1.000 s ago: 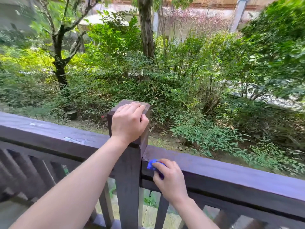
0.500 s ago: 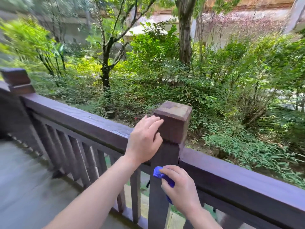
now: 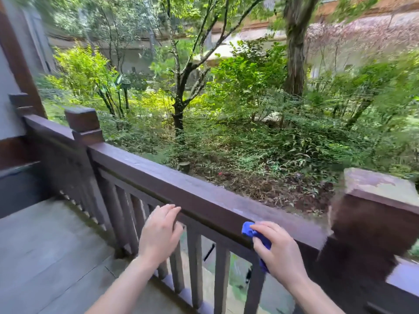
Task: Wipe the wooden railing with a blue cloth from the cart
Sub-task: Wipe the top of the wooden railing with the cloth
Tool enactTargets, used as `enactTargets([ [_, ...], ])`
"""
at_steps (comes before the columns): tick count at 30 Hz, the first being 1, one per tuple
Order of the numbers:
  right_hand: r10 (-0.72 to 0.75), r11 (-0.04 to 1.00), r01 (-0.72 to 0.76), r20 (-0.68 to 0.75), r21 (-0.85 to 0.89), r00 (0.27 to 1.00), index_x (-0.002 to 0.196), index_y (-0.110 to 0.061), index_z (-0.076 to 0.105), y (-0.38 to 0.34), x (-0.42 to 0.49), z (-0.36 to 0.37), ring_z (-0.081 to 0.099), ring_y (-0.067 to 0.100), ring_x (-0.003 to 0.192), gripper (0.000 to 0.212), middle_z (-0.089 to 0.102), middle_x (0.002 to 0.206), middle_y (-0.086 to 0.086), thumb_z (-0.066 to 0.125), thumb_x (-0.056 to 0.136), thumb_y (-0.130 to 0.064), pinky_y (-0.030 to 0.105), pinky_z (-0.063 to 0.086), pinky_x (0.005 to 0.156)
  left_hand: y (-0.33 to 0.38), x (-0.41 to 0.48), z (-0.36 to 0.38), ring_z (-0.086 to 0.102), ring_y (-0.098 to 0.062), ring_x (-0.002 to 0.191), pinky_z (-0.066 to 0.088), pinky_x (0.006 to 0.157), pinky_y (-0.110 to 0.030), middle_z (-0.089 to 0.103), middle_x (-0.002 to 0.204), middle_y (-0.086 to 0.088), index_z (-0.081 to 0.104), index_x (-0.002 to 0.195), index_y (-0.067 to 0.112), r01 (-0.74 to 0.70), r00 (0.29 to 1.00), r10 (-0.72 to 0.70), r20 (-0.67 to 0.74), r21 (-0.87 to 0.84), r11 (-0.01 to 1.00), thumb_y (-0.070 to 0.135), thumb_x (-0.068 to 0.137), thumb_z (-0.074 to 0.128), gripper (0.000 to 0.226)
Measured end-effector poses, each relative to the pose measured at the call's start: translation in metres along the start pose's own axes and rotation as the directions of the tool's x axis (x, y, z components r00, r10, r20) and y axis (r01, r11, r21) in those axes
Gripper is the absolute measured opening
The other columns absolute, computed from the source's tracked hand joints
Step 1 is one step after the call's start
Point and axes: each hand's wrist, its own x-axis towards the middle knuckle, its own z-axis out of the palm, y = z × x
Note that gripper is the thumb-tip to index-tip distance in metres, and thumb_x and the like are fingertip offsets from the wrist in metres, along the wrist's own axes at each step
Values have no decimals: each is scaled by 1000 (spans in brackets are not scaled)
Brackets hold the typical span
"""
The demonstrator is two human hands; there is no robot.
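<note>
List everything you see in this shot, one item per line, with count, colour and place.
railing: one, dark brown wood, runs from upper left to lower right across the view
posts: two with square caps, dark brown, a far one at left and a near one at right
balusters: a row, dark brown, under the rail
floor: grey, lower left
garden: green trees and shrubs beyond the railing
cloth: one, blue, bunched against the rail's near face
left hand: empty, fingers at the rail's near edge
right hand: gripping the cloth, beside the near post
</note>
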Motion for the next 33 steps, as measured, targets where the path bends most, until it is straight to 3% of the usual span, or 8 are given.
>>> enactTargets([
  [6,132,978,-150,-129,-142,983,107,-20,72,-2,60,50,58,22,103,28,67,115,-3,72,81,-11,27,42,89,-78,88,21,50,-29,126,33,115,-42,58,134,-11,58,130,8,-53,987,47,151,36,998,27,90,49,46],
  [11,101,919,-164,-187,-359,977,105,-12,72,22,76,67,62,33,98,30,68,113,9,77,75,-9,41,50,87,-98,161,63,38,-36,131,28,115,-44,44,141,-18,48,136,8,-26,955,6,297,63,998,35,97,35,49],
  [14,105,872,-198,-223,-447,969,103,-10,71,35,78,70,63,35,95,31,68,111,12,78,72,-6,42,51,84,-111,198,92,32,-32,137,24,115,-44,40,146,-12,53,129,18,-58,918,20,395,84,995,36,96,18,51],
  [17,250,844,-379,-347,-380,904,101,-8,71,41,84,72,61,36,101,26,67,111,13,74,75,-3,41,46,92,-120,224,112,41,-28,133,30,114,-44,52,138,-9,57,125,21,-47,955,23,295,76,996,36,91,35,43],
  [20,327,819,-466,-397,-334,858,105,-9,70,27,91,87,58,33,105,24,66,115,11,69,81,-6,39,44,95,-130,226,130,48,-26,131,30,114,-42,60,135,-4,63,124,20,-99,975,87,205,48,994,35,81,34,54],
  [26,172,832,-264,-226,-488,959,112,-9,68,24,80,74,60,31,105,30,65,118,11,72,83,-11,39,46,95,-133,219,139,58,-33,124,37,110,-46,66,128,-14,72,115,10,-119,988,126,95,-72,990,29,79,30,58],
  [30,372,755,-566,-493,-332,786,108,-5,68,38,71,56,59,36,107,23,66,115,15,66,85,-5,43,44,96,-136,219,142,60,-33,122,39,109,-46,67,126,-16,72,113,8,-151,987,155,40,-86,985,28,79,32,56],
  [33,308,793,-512,-508,-331,805,108,-7,68,16,84,94,59,34,105,23,66,115,13,58,89,-13,40,41,96,-137,218,143,61,-33,121,40,109,-45,68,124,-15,73,112,8,-151,987,155,32,-105,983,29,79,34,55],
])
